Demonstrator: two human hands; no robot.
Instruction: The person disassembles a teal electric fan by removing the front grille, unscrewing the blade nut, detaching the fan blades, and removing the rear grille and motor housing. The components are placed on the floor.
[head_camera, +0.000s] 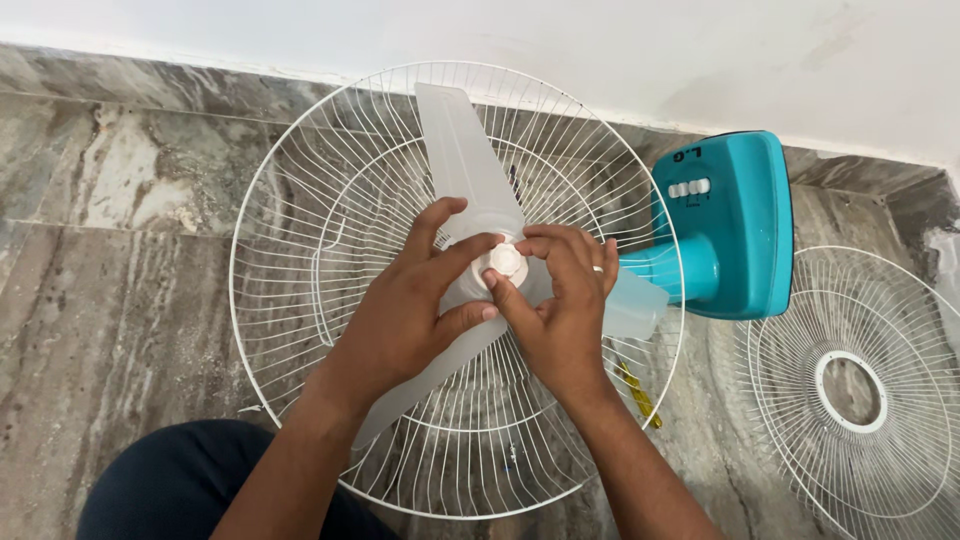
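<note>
Head view: a table fan lies on its back on a marble floor (110, 300), seen from above, with both of the person's hands at its centre.
Left hand (405, 310): curled around the blade hub from the left, thumb and forefinger closed on the side of the small white cap (505, 260).
Right hand (560, 300): meets it from the right, fingertips pinched together on the same cap; a ring shows on one finger.
Cap: sits at the middle of the translucent blade (465, 170), on the fan's axis, well inside the rear guard.
Rear guard (300, 230): white wire cage, lying flat under the blade and fixed to the motor side.
Fan base (735, 225): teal, with a row of white buttons, tipped up to the right of the cage.
Front guard (850, 390): loose on the floor at the right, apart from the fan.
Yellow item (635, 390): a small thing beneath the wires near the right forearm; too small to tell what it is.
Risk, slipping: the cap is small and smooth, so it could likely slide out of the fingertips and drop through the wires.
Risk, blade: the blade is free to spin with any twist, so the left hand's hold on the hub matters; pressing hard may flex or crack the thin plastic.
Risk, thread: a tilted cap could bind on the shaft.
Risk, fan body: the base is propped, not flat, and may rock.
</note>
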